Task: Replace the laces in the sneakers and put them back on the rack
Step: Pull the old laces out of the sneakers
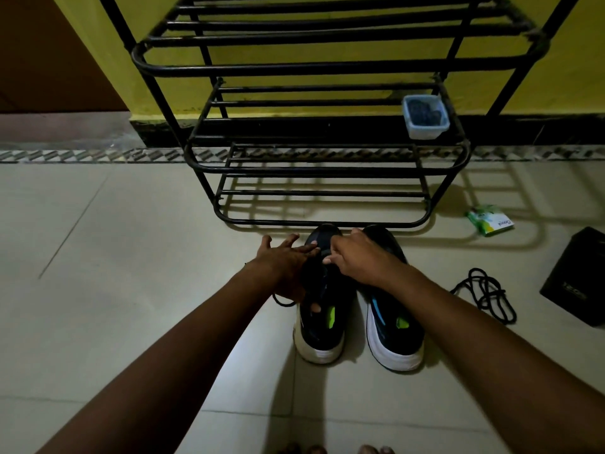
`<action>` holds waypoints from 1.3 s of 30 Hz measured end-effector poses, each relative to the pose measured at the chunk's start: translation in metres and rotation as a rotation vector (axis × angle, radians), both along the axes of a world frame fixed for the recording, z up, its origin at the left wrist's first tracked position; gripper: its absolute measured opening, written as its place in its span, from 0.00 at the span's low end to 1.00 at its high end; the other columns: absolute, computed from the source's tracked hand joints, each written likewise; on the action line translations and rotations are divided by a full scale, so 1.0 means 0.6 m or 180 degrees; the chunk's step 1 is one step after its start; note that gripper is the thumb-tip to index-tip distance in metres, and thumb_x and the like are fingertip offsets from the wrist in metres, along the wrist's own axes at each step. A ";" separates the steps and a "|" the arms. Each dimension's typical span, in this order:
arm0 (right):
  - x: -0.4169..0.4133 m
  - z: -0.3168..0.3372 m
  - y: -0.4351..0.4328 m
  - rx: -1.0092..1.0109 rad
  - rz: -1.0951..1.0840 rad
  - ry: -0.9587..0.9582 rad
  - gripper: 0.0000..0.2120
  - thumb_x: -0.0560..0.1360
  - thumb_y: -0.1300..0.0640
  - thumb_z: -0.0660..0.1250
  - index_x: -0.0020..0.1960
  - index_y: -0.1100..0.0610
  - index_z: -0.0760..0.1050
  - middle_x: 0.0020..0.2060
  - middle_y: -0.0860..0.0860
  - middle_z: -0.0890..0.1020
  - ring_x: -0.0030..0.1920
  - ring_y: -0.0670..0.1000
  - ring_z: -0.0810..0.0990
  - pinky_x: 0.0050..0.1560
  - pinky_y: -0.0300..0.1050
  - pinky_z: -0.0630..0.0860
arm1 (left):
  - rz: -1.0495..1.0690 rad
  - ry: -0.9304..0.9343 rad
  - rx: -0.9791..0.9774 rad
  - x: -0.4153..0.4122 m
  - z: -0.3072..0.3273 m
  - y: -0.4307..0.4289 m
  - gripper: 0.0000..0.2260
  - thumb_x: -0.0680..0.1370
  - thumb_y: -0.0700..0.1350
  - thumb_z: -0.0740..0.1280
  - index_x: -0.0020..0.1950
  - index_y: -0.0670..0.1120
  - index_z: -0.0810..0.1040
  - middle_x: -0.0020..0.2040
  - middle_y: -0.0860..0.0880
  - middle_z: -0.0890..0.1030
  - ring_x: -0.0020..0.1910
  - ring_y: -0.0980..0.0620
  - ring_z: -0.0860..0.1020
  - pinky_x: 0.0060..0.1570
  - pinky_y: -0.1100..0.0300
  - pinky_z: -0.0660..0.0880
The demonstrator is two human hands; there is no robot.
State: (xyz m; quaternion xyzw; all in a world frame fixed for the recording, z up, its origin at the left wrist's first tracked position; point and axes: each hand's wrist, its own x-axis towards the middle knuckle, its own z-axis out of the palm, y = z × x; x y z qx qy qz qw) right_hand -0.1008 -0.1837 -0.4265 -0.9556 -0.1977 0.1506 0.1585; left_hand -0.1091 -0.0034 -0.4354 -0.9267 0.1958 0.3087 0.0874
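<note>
Two black sneakers with white soles stand side by side on the tiled floor, toes toward the black metal rack (327,170). My left hand (284,267) lies over the left sneaker (322,326) with its fingers spread straight; a bit of thumb shows inside the shoe's opening. A loop of black lace (283,302) sticks out under that palm. My right hand (357,257) reaches across the right sneaker (393,329) and pinches the lace at the left sneaker's eyelets. A second black lace (487,296) lies loose on the floor to the right.
A small plastic container (425,117) with dark contents sits on the rack's middle shelf at the right. A green packet (489,221) and a black box (576,283) lie on the floor at the right. A yellow wall stands behind the rack. My toes show at the bottom edge.
</note>
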 end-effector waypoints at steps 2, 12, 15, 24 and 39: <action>0.006 0.008 0.002 -0.0137 0.0188 0.0012 0.11 0.82 0.50 0.63 0.53 0.58 0.76 0.52 0.57 0.77 0.60 0.57 0.72 0.50 0.45 0.62 | 0.0002 0.0013 0.0028 0.000 0.002 0.000 0.56 0.66 0.76 0.67 0.82 0.56 0.41 0.83 0.57 0.41 0.81 0.47 0.37 0.73 0.29 0.43; 0.006 -0.009 0.011 0.2577 -0.1385 0.0067 0.10 0.84 0.56 0.57 0.46 0.57 0.72 0.37 0.52 0.79 0.36 0.49 0.78 0.39 0.46 0.76 | 0.0045 0.0000 -0.0098 0.000 -0.006 0.004 0.56 0.66 0.75 0.68 0.82 0.56 0.41 0.83 0.56 0.41 0.81 0.45 0.37 0.74 0.29 0.42; 0.010 -0.008 -0.006 0.1493 -0.0607 -0.0325 0.04 0.83 0.57 0.59 0.50 0.55 0.68 0.37 0.51 0.75 0.37 0.51 0.74 0.37 0.48 0.68 | 0.0050 0.0003 -0.0080 -0.001 -0.004 0.003 0.55 0.67 0.74 0.69 0.82 0.56 0.41 0.83 0.57 0.41 0.81 0.46 0.37 0.73 0.29 0.42; 0.002 -0.023 -0.008 -0.0224 0.0428 -0.0748 0.06 0.76 0.59 0.65 0.52 0.52 0.72 0.52 0.52 0.69 0.53 0.54 0.72 0.47 0.48 0.65 | 0.0061 0.0037 -0.0038 -0.002 -0.002 0.001 0.56 0.67 0.75 0.68 0.82 0.57 0.40 0.82 0.57 0.40 0.81 0.46 0.36 0.74 0.29 0.43; -0.002 -0.009 0.011 -0.0150 0.0286 -0.0433 0.10 0.81 0.53 0.62 0.57 0.58 0.75 0.53 0.58 0.77 0.51 0.57 0.78 0.48 0.50 0.75 | 0.0064 0.0027 -0.0049 -0.004 -0.005 0.002 0.58 0.65 0.77 0.68 0.82 0.57 0.39 0.82 0.57 0.39 0.81 0.46 0.36 0.74 0.29 0.45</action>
